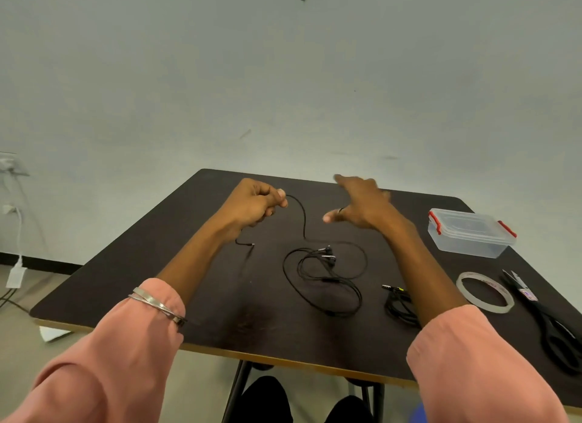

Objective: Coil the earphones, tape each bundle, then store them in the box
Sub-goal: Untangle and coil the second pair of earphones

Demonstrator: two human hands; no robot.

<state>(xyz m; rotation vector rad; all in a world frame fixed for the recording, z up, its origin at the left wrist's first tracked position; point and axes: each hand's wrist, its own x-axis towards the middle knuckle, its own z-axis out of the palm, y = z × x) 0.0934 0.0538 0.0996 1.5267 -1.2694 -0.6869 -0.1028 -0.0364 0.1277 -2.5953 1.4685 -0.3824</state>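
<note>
Sleeves (pixel 126 353): pink, pushed up both forearms; bangles on left one.
Left hand (pixel 255 206): raised over worktop (pixel 220 312), fingers (pixel 277 199) curled, clamped on black earphone cable (pixel 304 221).
Right hand (pixel 362 202): hovering, fingers spread apart, holding nothing.
Earphones (pixel 324 274): loosely looped mid-worktop, earbuds on top.
Second cable bundle (pixel 398 306): beside right forearm.
Box (pixel 469 233): lidded, far right.
Tape roll (pixel 485 292), scissors (pixel 548 322): right edge, side by side.

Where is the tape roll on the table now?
In the head view the tape roll lies flat on the table's right side, between the scissors and the right forearm, nearer than the closed box.
</note>
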